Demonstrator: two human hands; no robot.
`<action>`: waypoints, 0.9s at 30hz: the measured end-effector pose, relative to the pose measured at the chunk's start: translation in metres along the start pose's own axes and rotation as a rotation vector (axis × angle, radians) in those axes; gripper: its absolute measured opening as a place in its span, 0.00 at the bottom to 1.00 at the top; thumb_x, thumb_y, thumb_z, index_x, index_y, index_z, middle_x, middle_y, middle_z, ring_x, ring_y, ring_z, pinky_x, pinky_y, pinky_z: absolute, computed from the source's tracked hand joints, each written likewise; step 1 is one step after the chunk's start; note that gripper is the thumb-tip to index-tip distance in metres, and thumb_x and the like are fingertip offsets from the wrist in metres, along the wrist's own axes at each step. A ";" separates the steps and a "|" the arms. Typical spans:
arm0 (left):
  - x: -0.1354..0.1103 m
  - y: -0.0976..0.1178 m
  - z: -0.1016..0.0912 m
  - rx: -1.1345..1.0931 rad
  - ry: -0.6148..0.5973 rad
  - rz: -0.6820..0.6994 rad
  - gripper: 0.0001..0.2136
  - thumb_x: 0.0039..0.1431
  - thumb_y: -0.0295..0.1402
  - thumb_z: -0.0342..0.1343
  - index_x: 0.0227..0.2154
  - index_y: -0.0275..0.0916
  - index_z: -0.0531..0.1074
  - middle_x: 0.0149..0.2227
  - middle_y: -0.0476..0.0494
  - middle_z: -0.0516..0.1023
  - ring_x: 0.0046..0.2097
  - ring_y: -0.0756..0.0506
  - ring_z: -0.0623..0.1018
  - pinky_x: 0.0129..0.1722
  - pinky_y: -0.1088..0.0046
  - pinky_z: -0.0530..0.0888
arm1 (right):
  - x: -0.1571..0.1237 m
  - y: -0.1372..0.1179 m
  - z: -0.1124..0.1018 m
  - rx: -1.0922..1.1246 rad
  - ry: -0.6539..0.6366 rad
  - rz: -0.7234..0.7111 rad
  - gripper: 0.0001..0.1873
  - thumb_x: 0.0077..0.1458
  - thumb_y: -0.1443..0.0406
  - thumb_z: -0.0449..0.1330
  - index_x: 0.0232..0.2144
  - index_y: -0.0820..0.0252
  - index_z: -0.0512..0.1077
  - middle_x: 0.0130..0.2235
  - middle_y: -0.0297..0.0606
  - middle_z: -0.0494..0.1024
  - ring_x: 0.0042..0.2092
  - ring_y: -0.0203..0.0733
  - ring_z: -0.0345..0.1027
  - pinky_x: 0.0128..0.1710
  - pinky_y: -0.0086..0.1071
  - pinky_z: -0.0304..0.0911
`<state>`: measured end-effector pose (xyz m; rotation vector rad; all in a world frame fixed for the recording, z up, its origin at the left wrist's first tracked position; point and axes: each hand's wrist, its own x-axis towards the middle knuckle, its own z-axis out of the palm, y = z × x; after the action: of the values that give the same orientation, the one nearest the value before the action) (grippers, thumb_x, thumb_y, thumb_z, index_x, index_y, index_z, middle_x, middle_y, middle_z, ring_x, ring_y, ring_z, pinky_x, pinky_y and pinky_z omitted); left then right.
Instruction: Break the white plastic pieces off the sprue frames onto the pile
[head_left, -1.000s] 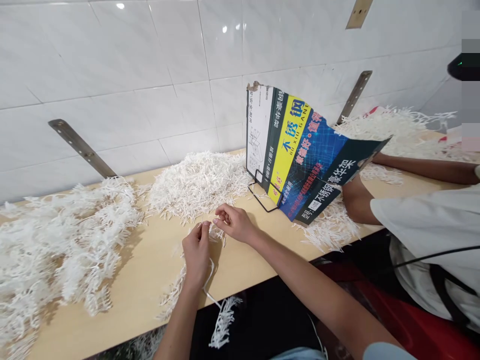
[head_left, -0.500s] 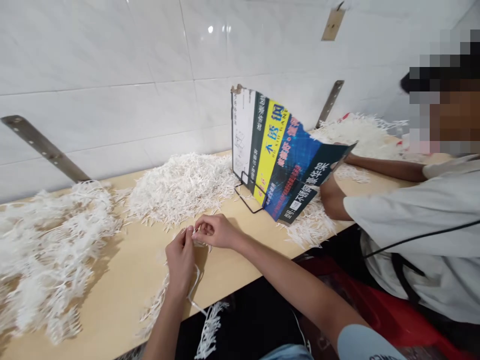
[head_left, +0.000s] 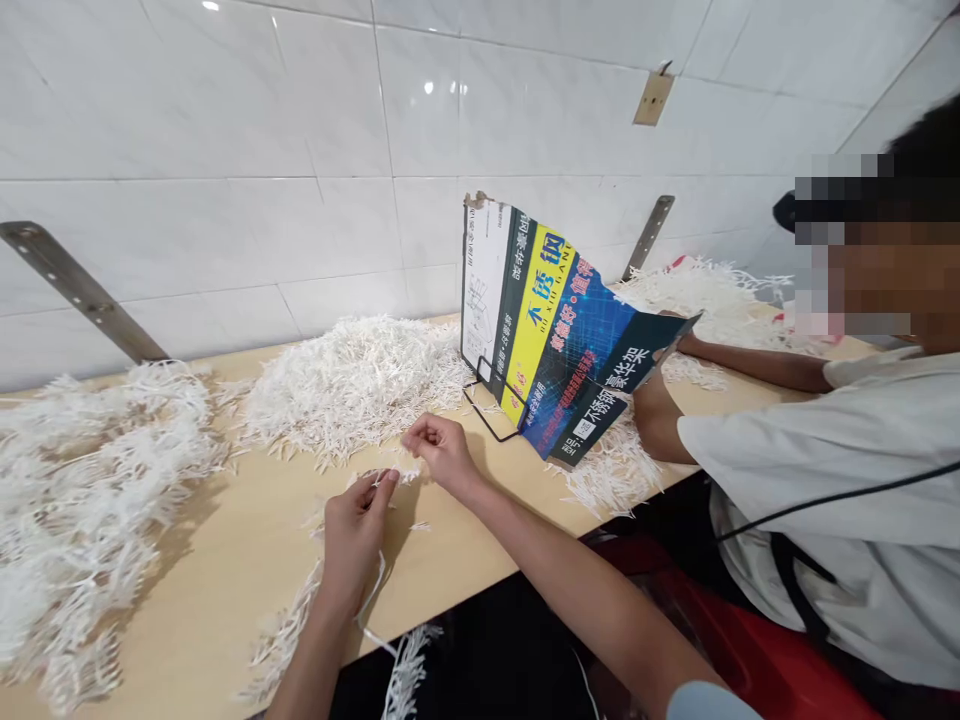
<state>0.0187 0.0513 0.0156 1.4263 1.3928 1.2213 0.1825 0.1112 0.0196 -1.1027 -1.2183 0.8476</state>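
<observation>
My left hand (head_left: 354,535) pinches a white fringed cord (head_left: 407,474), whose short strands stick out past the fingertips. From below that hand a thin white string (head_left: 373,595) runs over the table edge to a hanging bunch of white fringe (head_left: 409,660). Just above and to the right, my right hand (head_left: 444,452) has its thumb and fingers closed together, apart from the left; what they hold, if anything, is too small to make out. Beyond the hands lies a heap of short white strands (head_left: 356,385).
A larger pile of white fringe (head_left: 82,500) covers the table's left side. A printed cardboard divider (head_left: 555,330) stands in a black wire bookend (head_left: 491,425) to the right. Past it, a co-worker (head_left: 817,480) sits with arms on the table (head_left: 225,560) near more white strands (head_left: 705,290).
My hands have come apart: the right has moved up and right, off the left's fingertips. The left has dropped slightly. The camera view has shifted a little.
</observation>
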 end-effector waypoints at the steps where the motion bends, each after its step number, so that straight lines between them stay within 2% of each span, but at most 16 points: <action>1: -0.001 0.000 0.000 0.002 0.024 0.013 0.19 0.56 0.49 0.65 0.30 0.34 0.81 0.22 0.50 0.70 0.28 0.49 0.67 0.28 0.74 0.63 | 0.008 0.003 -0.005 -0.051 0.100 -0.018 0.11 0.57 0.57 0.62 0.29 0.59 0.72 0.25 0.33 0.73 0.28 0.37 0.67 0.29 0.29 0.63; 2: -0.002 0.001 0.000 0.000 0.060 0.024 0.19 0.56 0.49 0.65 0.29 0.34 0.81 0.20 0.51 0.67 0.26 0.50 0.64 0.27 0.74 0.61 | 0.016 0.006 -0.011 -0.097 0.190 -0.031 0.11 0.60 0.58 0.59 0.32 0.59 0.73 0.27 0.34 0.74 0.29 0.38 0.67 0.31 0.30 0.64; 4: -0.004 0.003 0.000 -0.035 0.154 0.022 0.20 0.56 0.50 0.65 0.29 0.34 0.80 0.18 0.54 0.61 0.24 0.52 0.60 0.25 0.74 0.56 | 0.030 0.011 -0.023 -0.154 0.252 -0.040 0.11 0.62 0.59 0.55 0.38 0.59 0.74 0.31 0.36 0.77 0.32 0.39 0.69 0.35 0.31 0.66; 7: -0.005 0.007 0.002 -0.118 0.206 -0.007 0.20 0.56 0.51 0.64 0.31 0.34 0.79 0.19 0.56 0.58 0.24 0.53 0.57 0.24 0.75 0.54 | 0.036 0.015 -0.032 -0.226 0.206 -0.056 0.13 0.56 0.66 0.59 0.44 0.59 0.77 0.39 0.39 0.81 0.35 0.41 0.71 0.42 0.35 0.67; 10: -0.003 0.008 0.004 -0.179 0.187 -0.019 0.21 0.58 0.52 0.63 0.27 0.37 0.71 0.20 0.57 0.56 0.24 0.53 0.55 0.24 0.76 0.54 | 0.023 0.010 -0.027 -0.289 0.169 -0.096 0.18 0.50 0.71 0.61 0.44 0.58 0.79 0.46 0.42 0.81 0.45 0.46 0.73 0.52 0.39 0.65; 12: -0.002 0.007 0.004 -0.200 0.196 -0.021 0.22 0.61 0.52 0.61 0.25 0.39 0.65 0.20 0.58 0.55 0.24 0.54 0.55 0.23 0.77 0.54 | 0.013 0.000 -0.024 -0.330 0.127 -0.115 0.14 0.52 0.71 0.59 0.40 0.59 0.80 0.45 0.43 0.81 0.46 0.46 0.73 0.51 0.38 0.65; 13: -0.002 0.007 0.005 -0.202 0.199 -0.017 0.22 0.63 0.52 0.60 0.25 0.39 0.63 0.21 0.58 0.55 0.24 0.54 0.55 0.23 0.77 0.54 | 0.009 -0.007 -0.024 -0.325 0.055 -0.102 0.12 0.53 0.70 0.58 0.38 0.60 0.80 0.42 0.43 0.82 0.43 0.45 0.73 0.47 0.36 0.67; 15: -0.003 0.008 0.004 -0.203 0.207 -0.004 0.23 0.66 0.51 0.57 0.25 0.40 0.61 0.21 0.57 0.56 0.24 0.53 0.56 0.23 0.77 0.55 | 0.003 -0.021 -0.029 -0.233 -0.291 0.000 0.09 0.55 0.68 0.59 0.34 0.62 0.79 0.36 0.41 0.82 0.34 0.39 0.71 0.34 0.31 0.65; 18: -0.004 0.009 0.004 -0.252 0.217 -0.004 0.23 0.67 0.51 0.55 0.25 0.41 0.59 0.21 0.57 0.57 0.24 0.53 0.57 0.23 0.78 0.58 | -0.004 -0.038 -0.041 -0.018 -1.073 0.324 0.13 0.58 0.61 0.61 0.41 0.63 0.79 0.35 0.40 0.83 0.24 0.32 0.66 0.21 0.25 0.53; 19: -0.003 0.009 0.004 -0.267 0.217 -0.009 0.23 0.67 0.51 0.55 0.25 0.41 0.59 0.21 0.57 0.57 0.24 0.53 0.57 0.23 0.78 0.58 | -0.005 -0.040 -0.043 0.017 -1.250 0.435 0.16 0.59 0.58 0.62 0.44 0.63 0.79 0.37 0.41 0.84 0.23 0.32 0.68 0.19 0.24 0.52; 20: -0.003 0.009 0.004 -0.279 0.212 -0.015 0.22 0.67 0.52 0.55 0.25 0.41 0.59 0.21 0.57 0.56 0.24 0.53 0.57 0.23 0.78 0.58 | -0.006 -0.040 -0.043 0.032 -1.339 0.523 0.19 0.59 0.56 0.62 0.47 0.63 0.77 0.39 0.43 0.84 0.24 0.32 0.71 0.18 0.24 0.52; 21: -0.003 0.008 0.004 -0.286 0.205 -0.020 0.22 0.67 0.51 0.56 0.26 0.41 0.59 0.21 0.57 0.56 0.24 0.53 0.57 0.23 0.78 0.58 | -0.007 -0.039 -0.041 0.034 -1.334 0.568 0.20 0.59 0.56 0.62 0.48 0.62 0.77 0.41 0.44 0.84 0.26 0.34 0.74 0.19 0.23 0.54; 22: -0.002 0.008 0.004 -0.290 0.197 -0.022 0.22 0.66 0.51 0.56 0.26 0.41 0.60 0.22 0.57 0.56 0.24 0.53 0.57 0.23 0.78 0.58 | -0.006 -0.036 -0.039 0.022 -1.237 0.556 0.19 0.59 0.56 0.62 0.47 0.62 0.76 0.41 0.44 0.84 0.30 0.37 0.77 0.21 0.23 0.58; 24: -0.002 0.008 0.004 -0.282 0.182 -0.017 0.21 0.66 0.51 0.57 0.27 0.41 0.62 0.22 0.57 0.56 0.24 0.52 0.57 0.23 0.77 0.57 | -0.003 -0.029 -0.032 -0.030 -0.837 0.370 0.16 0.59 0.58 0.62 0.45 0.61 0.77 0.46 0.46 0.83 0.40 0.41 0.80 0.29 0.25 0.66; 26: -0.002 0.009 0.004 -0.244 0.164 0.002 0.20 0.66 0.50 0.57 0.27 0.41 0.63 0.22 0.57 0.58 0.24 0.52 0.58 0.24 0.77 0.58 | 0.000 -0.025 -0.026 -0.065 -0.420 0.091 0.14 0.58 0.61 0.62 0.45 0.60 0.78 0.54 0.47 0.79 0.54 0.45 0.75 0.41 0.29 0.70; 27: -0.001 0.009 0.003 -0.219 0.156 0.014 0.20 0.67 0.50 0.56 0.27 0.40 0.63 0.22 0.56 0.59 0.25 0.52 0.58 0.24 0.76 0.58 | 0.001 -0.024 -0.024 -0.053 -0.321 -0.012 0.15 0.58 0.63 0.63 0.47 0.59 0.78 0.58 0.46 0.77 0.59 0.46 0.71 0.46 0.31 0.70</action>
<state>0.0239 0.0493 0.0239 1.2135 1.3071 1.4716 0.2048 0.1013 0.0426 -1.0256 -1.5177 1.0152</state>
